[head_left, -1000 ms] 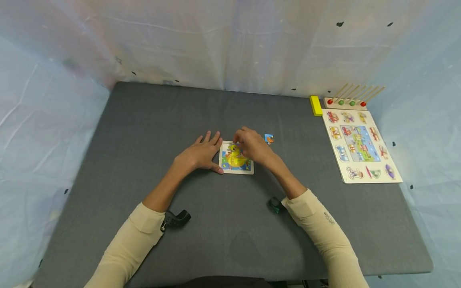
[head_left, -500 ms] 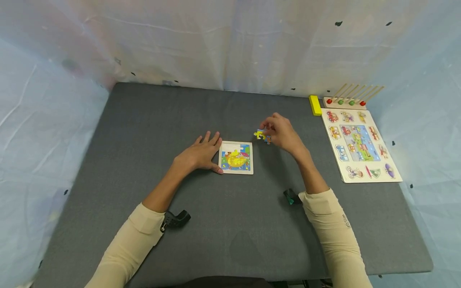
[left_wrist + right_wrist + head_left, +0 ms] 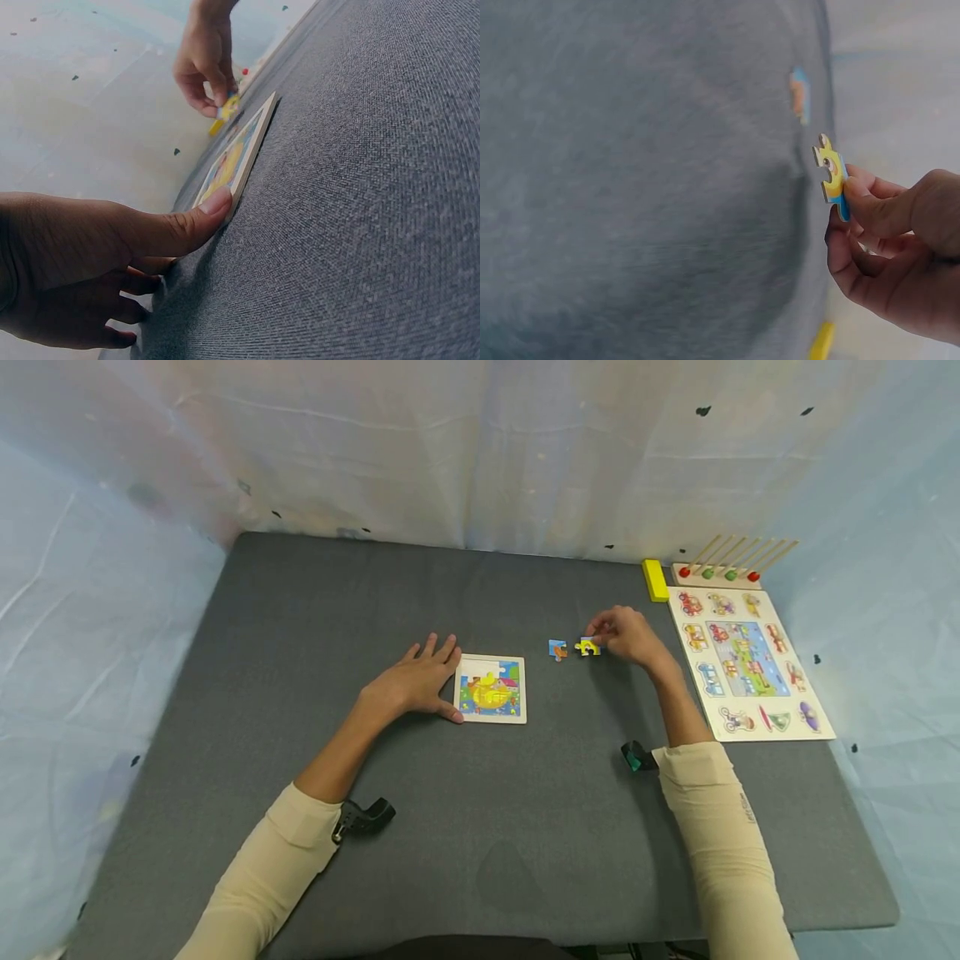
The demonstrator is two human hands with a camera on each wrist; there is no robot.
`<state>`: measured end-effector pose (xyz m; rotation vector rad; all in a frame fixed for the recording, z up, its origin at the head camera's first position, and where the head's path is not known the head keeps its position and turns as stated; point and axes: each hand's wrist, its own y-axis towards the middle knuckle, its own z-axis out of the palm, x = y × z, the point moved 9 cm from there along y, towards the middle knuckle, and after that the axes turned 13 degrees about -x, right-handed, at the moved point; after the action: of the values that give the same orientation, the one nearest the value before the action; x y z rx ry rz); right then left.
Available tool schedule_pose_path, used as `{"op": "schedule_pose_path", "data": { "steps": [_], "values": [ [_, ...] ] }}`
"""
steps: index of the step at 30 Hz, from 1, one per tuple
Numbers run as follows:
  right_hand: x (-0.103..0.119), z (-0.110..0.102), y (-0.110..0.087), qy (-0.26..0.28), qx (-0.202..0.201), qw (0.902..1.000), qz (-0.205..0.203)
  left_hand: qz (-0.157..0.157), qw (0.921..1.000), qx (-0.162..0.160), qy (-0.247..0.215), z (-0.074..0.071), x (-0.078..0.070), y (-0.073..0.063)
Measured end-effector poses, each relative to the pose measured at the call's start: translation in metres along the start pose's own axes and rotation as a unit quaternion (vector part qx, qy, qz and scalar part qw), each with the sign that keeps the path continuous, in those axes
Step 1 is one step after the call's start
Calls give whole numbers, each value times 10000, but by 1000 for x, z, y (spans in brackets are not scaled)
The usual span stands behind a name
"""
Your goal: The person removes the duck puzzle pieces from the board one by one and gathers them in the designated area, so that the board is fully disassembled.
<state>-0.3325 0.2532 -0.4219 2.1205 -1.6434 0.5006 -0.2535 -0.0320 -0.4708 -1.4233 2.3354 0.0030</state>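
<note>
My left hand [image 3: 414,687] lies with spread fingers along the left edge of a small framed jigsaw puzzle [image 3: 491,719], its thumb touching the frame's near corner. The puzzle shows a yellow duck, with a bare pale gap at its upper left. My right hand [image 3: 626,633] pinches a yellow and blue puzzle piece [image 3: 832,176] between thumb and fingers; an eye is printed on it. A second puzzle piece [image 3: 557,649], blue and orange, lies on the table between the frame and the right hand. In the left wrist view, the thumb [image 3: 184,229] presses the frame's corner.
At the right of the grey table [image 3: 337,585] lies a large picture board [image 3: 701,693] with several vehicle and toy pictures. Behind it stand a wooden rack with pegs [image 3: 716,578] and coloured beads, and a yellow block [image 3: 655,580]. Pale plastic sheeting surrounds the table.
My right hand has lifted the yellow piece out of the puzzle's upper left and carried it right, past the blue and orange piece. The left hand has stayed at the frame.
</note>
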Motion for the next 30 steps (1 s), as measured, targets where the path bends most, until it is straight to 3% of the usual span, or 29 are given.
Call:
{"op": "schedule_pose_path", "data": {
  "steps": [7, 13, 20, 30],
  "values": [
    [-15, 14, 4, -182, 47, 9998, -34, 30, 10000, 1, -42, 0, 0, -1],
    [-10, 10, 3, -184, -61, 9997, -179, 36, 10000, -30, -54, -1, 0, -2],
    [-4, 15, -1, -290, 393, 9983, -328, 6, 10000, 18, -18, 0, 2, -1],
    [-6, 16, -2, -402, 495, 9976, -252, 1, 10000, 52, -38, 0, 2, 0]
  ]
}}
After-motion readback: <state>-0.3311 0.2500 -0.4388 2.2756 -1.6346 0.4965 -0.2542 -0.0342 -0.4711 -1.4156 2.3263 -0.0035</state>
